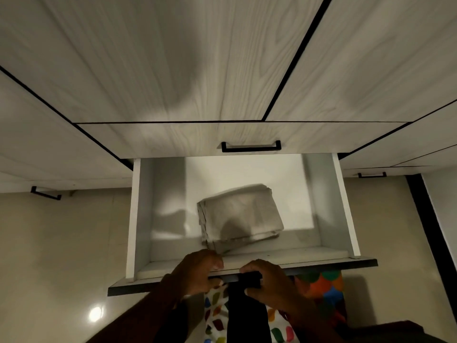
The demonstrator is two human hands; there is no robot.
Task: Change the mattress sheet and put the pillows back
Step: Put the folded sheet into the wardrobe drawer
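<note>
both hands grasp the open drawer's front edge (pixel 321 264); folded beige sheet (pixel 239 216) lies just beyond, nearer the left hand (pixel 200 271) than the right hand (pixel 268 280).

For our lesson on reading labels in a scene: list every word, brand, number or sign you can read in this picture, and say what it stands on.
None: no readable text appears anywhere.
The folded sheet in the open drawer is plain.
The cabinet fronts show only wood grain.
The patterned cloth below the hands shows coloured shapes, no letters.
</note>
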